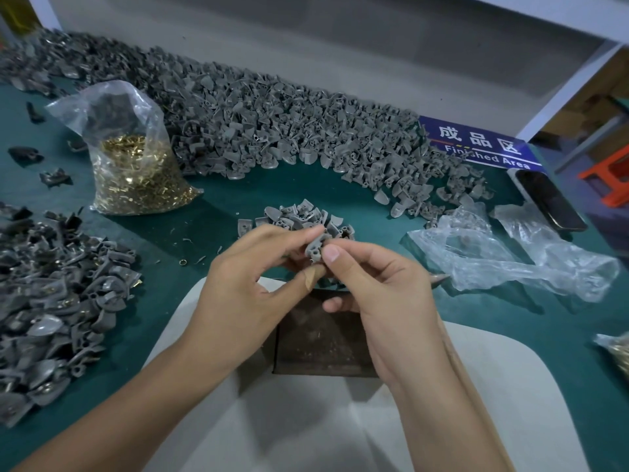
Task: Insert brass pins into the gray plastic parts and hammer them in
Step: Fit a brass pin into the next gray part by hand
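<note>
Both hands meet above a dark metal block (320, 338) on the green worktop (510, 328): left hand (245, 277) and right hand (377, 284) pinch one gray plastic part (315, 249) between fingertips. Beyond lies a small pile of parts (299, 216); a bag of brass pins (136, 172) stands far left.

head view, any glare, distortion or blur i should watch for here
Head view: wide-angle bend curves the far wall and the long pile of gray parts; glare on the clear bag of brass pins and the crumpled plastic; the gray part pinched by left hand and right hand looks slightly soft; frame edges dim.
</note>
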A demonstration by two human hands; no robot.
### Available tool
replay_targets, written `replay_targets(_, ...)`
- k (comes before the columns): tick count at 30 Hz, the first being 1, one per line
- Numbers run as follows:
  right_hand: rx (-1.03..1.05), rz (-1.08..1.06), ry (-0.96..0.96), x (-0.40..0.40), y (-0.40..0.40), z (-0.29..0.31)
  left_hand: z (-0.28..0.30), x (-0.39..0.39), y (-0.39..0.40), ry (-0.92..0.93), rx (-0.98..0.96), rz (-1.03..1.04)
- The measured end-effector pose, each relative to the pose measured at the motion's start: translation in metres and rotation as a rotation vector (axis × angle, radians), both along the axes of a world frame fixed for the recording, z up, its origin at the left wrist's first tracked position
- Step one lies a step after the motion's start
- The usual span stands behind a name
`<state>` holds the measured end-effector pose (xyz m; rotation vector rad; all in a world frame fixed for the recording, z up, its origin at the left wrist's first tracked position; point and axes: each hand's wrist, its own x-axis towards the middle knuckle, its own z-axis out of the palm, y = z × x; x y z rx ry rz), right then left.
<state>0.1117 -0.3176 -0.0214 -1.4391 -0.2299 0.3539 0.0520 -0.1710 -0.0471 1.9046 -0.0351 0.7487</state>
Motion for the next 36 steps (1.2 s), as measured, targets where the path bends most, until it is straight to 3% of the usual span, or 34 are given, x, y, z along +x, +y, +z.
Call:
replay_targets(4,-0.040,0.033,-0.096,0.0014,-0.0030,0.0023,0.0035,-0.0003,0.0018,0.014,-0.029,0.041)
replay_targets(9,-0.180,-0.059,-0.400,0.0017,-0.0037,0.0019,0.0037,0.0015,0.0000,0.100,-0.306,-0.028)
replay_targets(13,-0.252,-0.085,-0.512,0.0024,-0.0012,-0.0029,0.0018,0.0014,0.0009,0.122,-0.420,-0.069)
replay_targets(18,-0.278,-0.105,-0.594,0.0020,-0.0015,-0.0043,0.0013,0.0025,-0.0002,0.108,-0.422,-0.096)
replay_targets(26,-0.350,-0.090,-0.766,0.0034,0.0000,-0.0067,0.0009,-0.0001,0.0018,0.101,-0.256,-0.041)
replay_targets(30,-0.323,-0.067,-0.733,0.0045,-0.0004,-0.0061,-0.0011,-0.0005,0.0036,0.087,-0.209,-0.037)
replay_targets(36,-0.395,-0.155,-0.809,-0.0020,0.0016,-0.0055,-0.0004,-0.0003,-0.0003,0.094,-0.304,-0.037)
